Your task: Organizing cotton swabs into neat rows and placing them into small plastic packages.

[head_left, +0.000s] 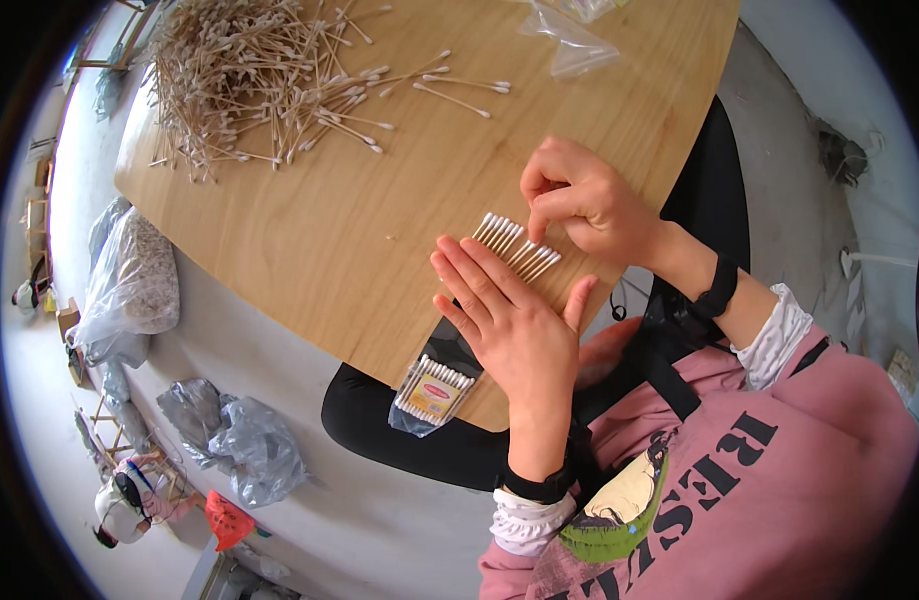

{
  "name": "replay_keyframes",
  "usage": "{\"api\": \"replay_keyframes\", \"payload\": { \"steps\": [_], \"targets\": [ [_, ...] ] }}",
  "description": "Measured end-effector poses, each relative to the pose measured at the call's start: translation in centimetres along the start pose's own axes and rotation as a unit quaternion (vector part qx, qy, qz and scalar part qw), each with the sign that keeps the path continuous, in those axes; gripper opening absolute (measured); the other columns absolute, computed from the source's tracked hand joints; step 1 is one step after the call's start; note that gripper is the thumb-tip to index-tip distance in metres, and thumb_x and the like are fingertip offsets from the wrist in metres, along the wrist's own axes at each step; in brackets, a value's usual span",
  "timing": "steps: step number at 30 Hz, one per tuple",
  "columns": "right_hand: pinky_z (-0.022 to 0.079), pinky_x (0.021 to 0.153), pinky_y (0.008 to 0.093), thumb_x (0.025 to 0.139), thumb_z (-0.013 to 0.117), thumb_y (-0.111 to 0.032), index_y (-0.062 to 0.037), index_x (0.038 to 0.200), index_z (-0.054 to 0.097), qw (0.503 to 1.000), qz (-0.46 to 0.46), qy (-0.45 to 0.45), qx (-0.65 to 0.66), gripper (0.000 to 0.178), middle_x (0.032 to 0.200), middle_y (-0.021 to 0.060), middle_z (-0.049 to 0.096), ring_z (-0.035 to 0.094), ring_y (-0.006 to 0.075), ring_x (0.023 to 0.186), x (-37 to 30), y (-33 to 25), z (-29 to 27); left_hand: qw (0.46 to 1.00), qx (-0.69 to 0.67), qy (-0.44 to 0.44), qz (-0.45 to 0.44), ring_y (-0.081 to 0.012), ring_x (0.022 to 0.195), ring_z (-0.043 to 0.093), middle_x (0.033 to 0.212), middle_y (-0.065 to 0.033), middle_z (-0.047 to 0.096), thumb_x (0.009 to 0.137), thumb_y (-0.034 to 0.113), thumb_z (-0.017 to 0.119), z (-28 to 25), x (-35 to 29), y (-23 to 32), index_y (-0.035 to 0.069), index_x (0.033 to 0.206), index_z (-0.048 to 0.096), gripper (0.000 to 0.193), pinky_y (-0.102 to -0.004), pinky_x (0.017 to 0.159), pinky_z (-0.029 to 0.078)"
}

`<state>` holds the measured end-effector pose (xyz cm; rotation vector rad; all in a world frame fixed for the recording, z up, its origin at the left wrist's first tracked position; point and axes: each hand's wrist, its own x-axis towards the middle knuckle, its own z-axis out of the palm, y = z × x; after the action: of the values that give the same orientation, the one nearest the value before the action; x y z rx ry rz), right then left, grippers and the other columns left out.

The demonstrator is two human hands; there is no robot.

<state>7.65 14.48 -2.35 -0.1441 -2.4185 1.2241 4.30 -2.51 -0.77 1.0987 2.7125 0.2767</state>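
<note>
A short row of cotton swabs [499, 232] with white tips lies side by side on the wooden table [369, 260]. My left hand [509, 320] rests flat over the lower part of this row, its fingers stretched out and its thumb held apart. At the row's right part, my right hand [589, 205] is closed, its fingers curled and a fingertip down at one swab's head. Its thumb is partly hidden. Beside my left hand, at the table's near edge, lies a clear pack of cotton swabs [434, 392] with a yellow and red label.
A big heap of loose cotton swabs [239, 80] covers the table's far left, with several strays on its right. Clear plastic bags [579, 45] lie at the far edge. Stuffed bags [139, 280] and grey plastic [244, 440] are on the floor. Another person [124, 505] sits at lower left.
</note>
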Motion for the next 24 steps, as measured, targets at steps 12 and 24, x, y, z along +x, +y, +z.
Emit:
{"api": "replay_keyframes", "payload": {
  "steps": [12, 24],
  "targets": [
    [0.045, 0.071, 0.0314, 0.069, 0.064, 0.008, -0.0084, 0.072, 0.070, 0.999, 0.015, 0.029, -0.002, 0.017, 0.085, 0.0012, 0.052, 0.052, 0.0202, 0.082, 0.13, -0.11, 0.34, 1.000, -0.022, -0.003, 0.003, -0.0401, 0.154, 0.007, 0.163, -0.0292, 0.011, 0.083, 0.074, 0.058, -0.06, 0.00, -0.02, -0.013, 0.154, 0.014, 0.120, -0.0520, 0.123, 0.009],
    [0.045, 0.071, 0.0314, 0.071, 0.058, 0.012, -0.0079, 0.082, 0.072, 0.999, 0.013, 0.030, -0.018, 0.026, 0.091, 0.0031, 0.054, 0.052, 0.0214, 0.087, 0.16, -0.22, 0.46, 0.999, -0.041, 0.002, 0.002, -0.0404, 0.154, 0.008, 0.163, -0.0294, 0.012, 0.083, 0.071, 0.061, -0.25, 0.00, 0.06, -0.013, 0.153, 0.015, 0.119, -0.0521, 0.123, 0.008]
  ]
}}
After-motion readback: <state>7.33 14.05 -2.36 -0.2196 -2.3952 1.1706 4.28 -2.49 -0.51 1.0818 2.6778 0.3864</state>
